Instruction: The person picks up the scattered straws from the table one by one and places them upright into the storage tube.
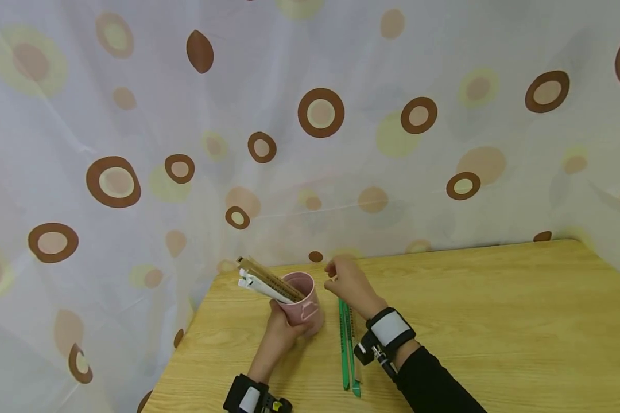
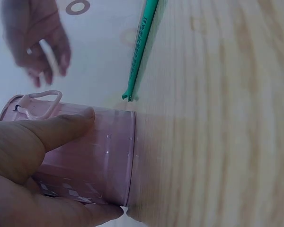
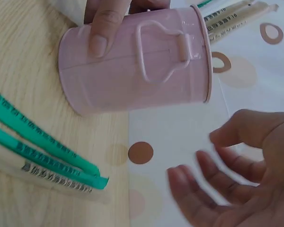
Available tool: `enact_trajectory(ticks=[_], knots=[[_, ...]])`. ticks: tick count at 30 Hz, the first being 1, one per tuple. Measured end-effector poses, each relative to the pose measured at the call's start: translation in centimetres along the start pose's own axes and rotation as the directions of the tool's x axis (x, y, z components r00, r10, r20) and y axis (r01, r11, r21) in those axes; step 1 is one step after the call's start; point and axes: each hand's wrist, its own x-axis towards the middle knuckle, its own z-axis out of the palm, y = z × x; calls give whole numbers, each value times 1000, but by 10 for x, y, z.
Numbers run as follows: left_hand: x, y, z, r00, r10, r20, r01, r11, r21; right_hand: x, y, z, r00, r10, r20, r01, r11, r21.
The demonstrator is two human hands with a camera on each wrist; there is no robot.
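Note:
A pink metal bucket [image 1: 315,318] with a small wire handle stands on the table, and my left hand [image 1: 281,331] grips its side, thumb on one face and fingers round the other. Out of its mouth lean several long paper-wrapped sticks [image 1: 271,278], some brown, some white. My right hand [image 1: 352,284] hovers just right of the bucket's rim, fingers loosely bent and, in the right wrist view, nothing between them. Below that hand lie two green-wrapped sticks [image 1: 344,344] and a brown-wrapped one [image 3: 61,179], side by side on the tabletop.
The wooden table [image 1: 496,310] stretches away to the right. Behind it hangs a white curtain [image 1: 367,149] with brown and yellow circles, meeting the table's back edge. Cameras are strapped to both wrists.

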Motion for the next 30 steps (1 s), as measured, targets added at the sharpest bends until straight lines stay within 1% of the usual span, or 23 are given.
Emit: enact_trajectory(ticks=[2,4,7,9,12,15,17,19,21,24,26,28,30], knots=[[1,1,0,1000,-4,5,4,1000,9,-9,5,-3,997,71,22,-69,995,-77],[1,1,0,1000,-17,9,17,1000,14,-20,10,-4,989,141,52,-132,979,-155],[2,1,-1,1000,-21,8,21,1000,23,-34,17,-3,975,205,86,-178,952,-248],[2,0,-1,1000,-22,4,22,1000,22,-42,22,0,967,233,100,-197,939,-282],[2,0,-1,1000,-10,1,10,1000,16,-52,28,6,963,245,108,-204,932,-301],[-1,0,-1,1000,31,-1,-30,999,13,-58,35,13,964,246,102,-205,931,-301],[-2,0,-1,998,61,-7,-61,998,12,-61,39,16,966,242,91,-207,933,-294],[-3,-1,-1,995,94,-11,-94,995,31,-63,42,18,969,237,75,-207,935,-288],[-3,-3,-1,995,102,-6,-101,994,34,-65,44,20,971,231,56,-206,937,-283],[-2,-4,0,998,56,13,-57,998,17,-67,45,21,972,232,47,-211,938,-277],[0,-3,0,1000,16,22,-16,1000,-10,-68,45,22,968,247,45,-227,936,-269],[1,-3,1,1000,-7,19,7,1000,-20,-67,45,22,964,259,52,-237,935,-264],[2,-2,1,1000,-8,10,8,1000,-25,-66,44,22,962,268,55,-245,932,-266]])
